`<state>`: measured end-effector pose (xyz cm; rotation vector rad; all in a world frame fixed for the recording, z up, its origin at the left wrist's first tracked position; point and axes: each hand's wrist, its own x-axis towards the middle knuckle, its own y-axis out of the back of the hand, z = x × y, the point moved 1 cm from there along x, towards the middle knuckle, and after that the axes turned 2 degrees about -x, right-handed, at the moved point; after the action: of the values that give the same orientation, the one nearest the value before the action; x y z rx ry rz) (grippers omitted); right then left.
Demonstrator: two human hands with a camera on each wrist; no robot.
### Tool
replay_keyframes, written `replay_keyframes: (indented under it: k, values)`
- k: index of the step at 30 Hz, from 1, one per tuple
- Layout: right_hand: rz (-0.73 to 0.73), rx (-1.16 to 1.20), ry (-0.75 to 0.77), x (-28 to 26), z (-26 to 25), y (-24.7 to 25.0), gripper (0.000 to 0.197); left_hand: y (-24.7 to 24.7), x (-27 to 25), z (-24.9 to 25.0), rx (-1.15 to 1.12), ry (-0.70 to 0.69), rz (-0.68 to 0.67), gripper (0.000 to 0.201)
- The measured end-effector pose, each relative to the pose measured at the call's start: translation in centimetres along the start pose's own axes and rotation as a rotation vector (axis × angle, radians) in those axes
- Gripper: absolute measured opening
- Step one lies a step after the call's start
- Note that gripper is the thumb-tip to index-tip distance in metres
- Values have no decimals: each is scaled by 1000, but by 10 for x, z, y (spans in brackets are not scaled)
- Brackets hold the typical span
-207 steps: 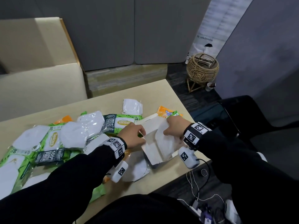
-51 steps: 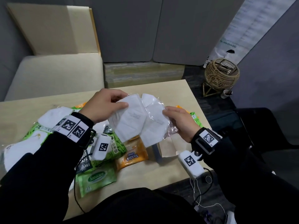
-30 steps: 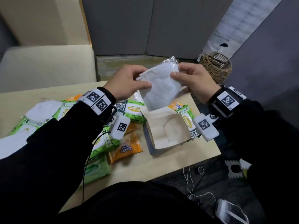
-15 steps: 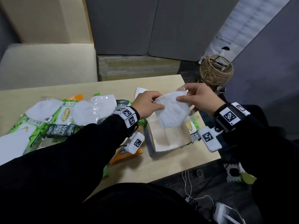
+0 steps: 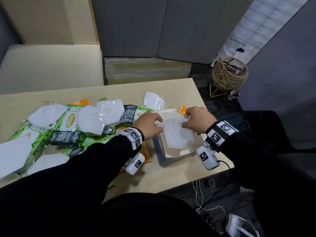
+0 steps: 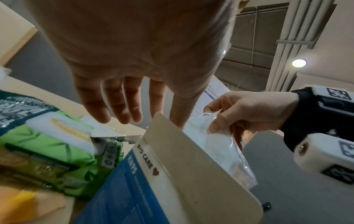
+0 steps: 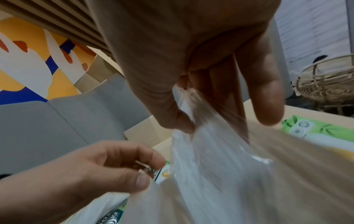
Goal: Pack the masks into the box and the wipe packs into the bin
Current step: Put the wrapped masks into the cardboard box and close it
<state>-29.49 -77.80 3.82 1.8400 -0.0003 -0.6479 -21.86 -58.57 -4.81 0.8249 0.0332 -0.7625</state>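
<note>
A white mask in a clear wrapper (image 5: 177, 134) sits partly down in the open mask box (image 5: 159, 151) near the table's right edge. My right hand (image 5: 186, 120) pinches the wrapper's far right corner between thumb and fingers, as the right wrist view shows (image 7: 191, 121). My left hand (image 5: 158, 124) pinches the wrapper's left corner over the box flap (image 6: 191, 159); its other fingers (image 6: 114, 106) hang loose. The box's blue side (image 6: 134, 189) reads KN95. Green wipe packs (image 5: 68, 127) and more wrapped masks (image 5: 99, 118) lie in a heap to the left.
An orange wipe pack (image 5: 147, 151) lies under my left wrist. One wrapped mask (image 5: 153, 101) sits behind the box. A wicker basket (image 5: 230, 74) stands on the floor past the table's right corner. Cables (image 5: 198, 190) trail below the front edge.
Both hands have brought the wrapped mask down from above the box into its opening. The heap of packs and masks has not moved.
</note>
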Motion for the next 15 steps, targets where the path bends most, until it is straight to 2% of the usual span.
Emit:
replay_keyframes:
  k: [5,10,15]
  values:
    - [-104,-85,-34,4,0,15,25,-8,-10,-7,62,8,-60,30]
    - [-120,-152,-39,2,-3,25,20,-10,-13,-12,37,27,-34,32]
    - [-29,-236,38,-1,-13,56,9,-14,-15,-13,-81,38,-17,35]
